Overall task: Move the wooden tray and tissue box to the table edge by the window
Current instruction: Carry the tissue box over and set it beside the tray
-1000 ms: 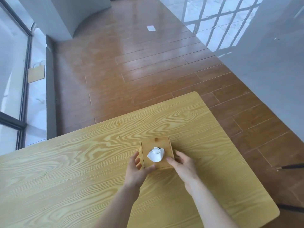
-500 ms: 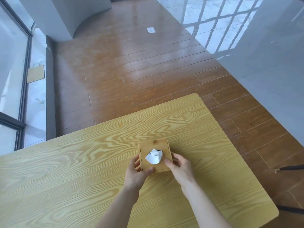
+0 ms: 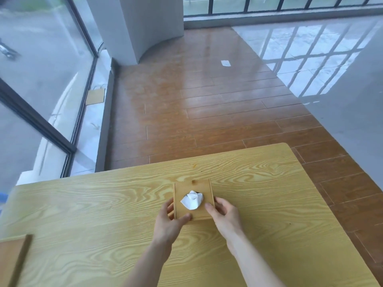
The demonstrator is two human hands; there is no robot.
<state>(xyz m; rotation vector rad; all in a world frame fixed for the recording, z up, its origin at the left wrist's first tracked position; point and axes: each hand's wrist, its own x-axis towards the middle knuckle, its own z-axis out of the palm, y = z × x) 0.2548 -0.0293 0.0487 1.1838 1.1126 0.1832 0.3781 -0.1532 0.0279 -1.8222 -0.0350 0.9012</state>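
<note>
A square wooden tissue box (image 3: 204, 190) with a white tissue (image 3: 191, 200) poking out of its top sits on the light wooden table (image 3: 103, 204), near the middle. My left hand (image 3: 169, 223) grips its left near corner, thumb on the top. My right hand (image 3: 224, 215) holds its right side, thumb on the lid. A corner of the wooden tray (image 3: 12, 259) shows at the lower left edge of the view, mostly cut off.
Large glass windows (image 3: 37, 79) run along the left, past the table's left end. The table's far edge (image 3: 186, 162) borders a brown plank floor (image 3: 207, 110). A white pillar (image 3: 134, 27) stands at the back.
The view has lifted and swung left, so the window and the tray corner have come into sight. Both hands stay clasped on the tissue box, which sits slightly left of before.
</note>
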